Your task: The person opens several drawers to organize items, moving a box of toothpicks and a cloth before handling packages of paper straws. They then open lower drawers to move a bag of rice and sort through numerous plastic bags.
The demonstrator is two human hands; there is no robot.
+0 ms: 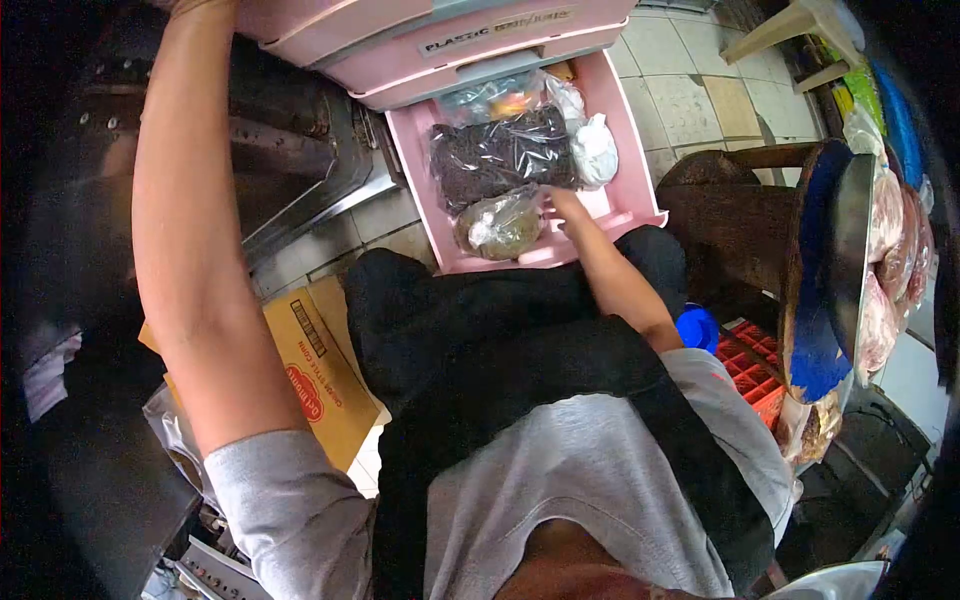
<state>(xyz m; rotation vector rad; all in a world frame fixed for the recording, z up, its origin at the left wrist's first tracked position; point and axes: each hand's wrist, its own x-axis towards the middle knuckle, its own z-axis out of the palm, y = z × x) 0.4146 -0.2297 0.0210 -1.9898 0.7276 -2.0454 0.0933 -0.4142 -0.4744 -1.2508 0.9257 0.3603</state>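
A pink drawer [640, 180] is pulled out low in front of me. Inside it, my right hand [562, 207] has its fingers closed at the gathered edge of a clear plastic bag [505, 225] with greenish-brown contents. Behind that bag lies a large clear bag of dark contents [500, 155]. To its right is a white plastic bag [594, 152], and farther back a clear bag with something orange [505, 100]. My left hand [195, 5] reaches to the top left by the drawer unit [350, 30]; its fingers are cut off by the frame edge.
A closed drawer labelled "PLASTIC" [500, 45] sits above the pulled-out one. On the left are a dark metal appliance [280, 150] and a cardboard box [325, 365]. To the right stand a wooden chair [740, 200], a red crate [750, 375] and bags of meat [890, 260].
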